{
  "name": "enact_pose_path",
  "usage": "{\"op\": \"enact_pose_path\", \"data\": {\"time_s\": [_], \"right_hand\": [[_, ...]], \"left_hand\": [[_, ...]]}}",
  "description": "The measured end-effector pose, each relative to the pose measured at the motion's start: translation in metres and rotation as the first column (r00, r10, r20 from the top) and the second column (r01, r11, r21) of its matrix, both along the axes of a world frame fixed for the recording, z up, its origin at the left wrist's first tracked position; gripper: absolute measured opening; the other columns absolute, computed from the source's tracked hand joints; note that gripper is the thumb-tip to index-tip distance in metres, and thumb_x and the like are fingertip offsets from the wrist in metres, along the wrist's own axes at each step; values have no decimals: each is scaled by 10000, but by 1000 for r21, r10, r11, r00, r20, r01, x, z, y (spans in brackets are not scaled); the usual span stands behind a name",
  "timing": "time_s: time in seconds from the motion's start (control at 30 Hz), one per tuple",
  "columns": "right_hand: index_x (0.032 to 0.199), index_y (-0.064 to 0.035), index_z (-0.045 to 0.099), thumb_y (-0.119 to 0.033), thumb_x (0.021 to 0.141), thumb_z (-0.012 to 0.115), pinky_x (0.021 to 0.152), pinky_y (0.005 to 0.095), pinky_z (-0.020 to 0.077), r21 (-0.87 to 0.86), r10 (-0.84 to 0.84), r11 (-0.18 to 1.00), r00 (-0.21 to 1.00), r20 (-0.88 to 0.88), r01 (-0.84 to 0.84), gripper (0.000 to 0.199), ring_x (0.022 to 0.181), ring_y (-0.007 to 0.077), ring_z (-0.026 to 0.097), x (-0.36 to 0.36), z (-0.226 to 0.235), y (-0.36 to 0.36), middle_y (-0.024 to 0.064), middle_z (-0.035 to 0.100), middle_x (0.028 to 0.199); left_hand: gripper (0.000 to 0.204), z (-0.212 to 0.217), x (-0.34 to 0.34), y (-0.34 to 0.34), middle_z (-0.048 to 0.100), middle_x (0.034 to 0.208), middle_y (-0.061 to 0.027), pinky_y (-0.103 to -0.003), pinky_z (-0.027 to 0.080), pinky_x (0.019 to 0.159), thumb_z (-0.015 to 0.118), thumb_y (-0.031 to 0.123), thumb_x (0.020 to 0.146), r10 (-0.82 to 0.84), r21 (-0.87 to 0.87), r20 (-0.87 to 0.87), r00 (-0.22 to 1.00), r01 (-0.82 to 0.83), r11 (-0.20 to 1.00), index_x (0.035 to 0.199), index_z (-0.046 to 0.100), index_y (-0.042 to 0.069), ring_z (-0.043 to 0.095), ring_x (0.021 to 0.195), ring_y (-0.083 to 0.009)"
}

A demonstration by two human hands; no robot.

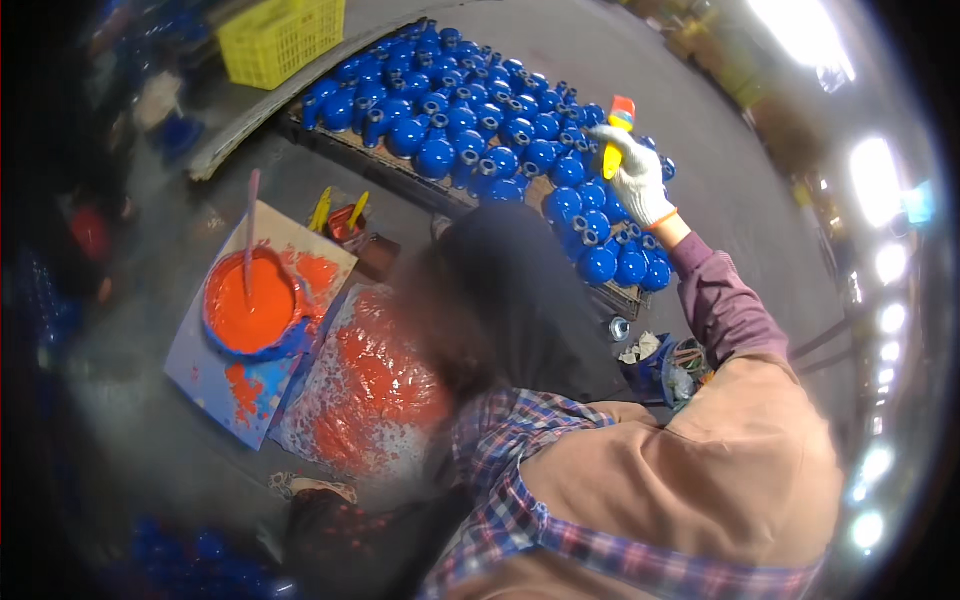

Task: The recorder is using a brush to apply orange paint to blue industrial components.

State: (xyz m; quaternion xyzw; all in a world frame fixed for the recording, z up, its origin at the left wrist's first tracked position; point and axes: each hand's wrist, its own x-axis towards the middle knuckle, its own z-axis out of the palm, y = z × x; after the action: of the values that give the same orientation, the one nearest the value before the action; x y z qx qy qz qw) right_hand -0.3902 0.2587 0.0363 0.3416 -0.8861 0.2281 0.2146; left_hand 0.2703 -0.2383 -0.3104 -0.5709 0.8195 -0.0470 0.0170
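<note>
Neither my left hand nor my right hand shows. A co-worker with a dark-covered head [510, 290], a tan jacket [690, 480] and plaid straps fills the lower middle, close in front of me. The co-worker's white-gloved hand [638, 180] reaches out at the upper right and holds a paintbrush with a yellow handle [612, 158] and a red-orange tip, bristles up. It is raised over the right side of many glossy blue rounded pieces [435, 157], which have short necks or openings. The co-worker's other hand is hidden.
A bucket of orange paint [240, 308] with a stick [251, 220] stands on a paint-stained board [215, 385]. Beside it lies a sheet smeared with orange [375, 380]. A small red container [347, 223] holds yellow-handled tools. A yellow crate [285, 45] is at upper left.
</note>
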Motion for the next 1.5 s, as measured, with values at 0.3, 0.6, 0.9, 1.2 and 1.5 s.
{"op": "enact_pose_path", "data": {"time_s": [0.3, 0.6, 0.9, 1.2, 1.5], "right_hand": [[988, -162, 591, -176, 807, 662, 686, 448, 505, 307, -332, 908, 937, 110, 285, 195, 806, 345, 650, -12, -151, 114, 137, 642, 851], [1122, -180, 554, -116, 816, 598, 676, 472, 478, 332, -256, 924, 954, 159, 192, 315, 820, 349, 611, -71, -258, 109, 146, 601, 933], [964, -76, 570, -196, 749, 785, 751, 380, 505, -86, -72, 989, 885, 461, 125, 327, 838, 283, 645, -76, -162, 74, 118, 642, 884], [742, -101, 507, -134, 764, 834, 599, 233, 394, -609, 377, 790, 837, 396, -69, 330, 694, 46, 437, 33, 45, 26, -44, 459, 739], [977, -48, 553, -124, 839, 758, 709, 217, 486, -511, 678, 705, 680, 279, -492, 259, 782, 72, 587, 132, 143, -62, 16, 635, 864]], "left_hand": [[585, 77, -30, 62, 540, 1324, -197, -413, 470, 965, 573, 324, 944, -77, 75, -283, 956, 102, 992, 1416, 419, 14, 593, 1126, -321], [527, 143, -6, 124, 556, 1308, -170, -373, 447, 994, 581, 247, 955, -8, 93, -596, 803, 79, 993, 1391, 436, -13, 585, 1123, -272], [447, 199, 3, 187, 578, 1272, -146, -332, 427, 1016, 592, 153, 966, 112, 79, -731, 673, -80, 994, 1346, 469, -48, 577, 1105, -222], [438, 353, -238, 249, 578, 1225, -106, -297, 480, 919, 549, 65, 951, -272, -193, -950, 154, 394, 899, 1373, 471, -18, 589, 1044, -181], [951, 362, -393, 323, 498, 1379, -142, -454, 370, 1094, 876, 201, 666, -24, -144, -985, -170, 745, 651, 1444, 364, 11, 485, 1266, -285]]}}
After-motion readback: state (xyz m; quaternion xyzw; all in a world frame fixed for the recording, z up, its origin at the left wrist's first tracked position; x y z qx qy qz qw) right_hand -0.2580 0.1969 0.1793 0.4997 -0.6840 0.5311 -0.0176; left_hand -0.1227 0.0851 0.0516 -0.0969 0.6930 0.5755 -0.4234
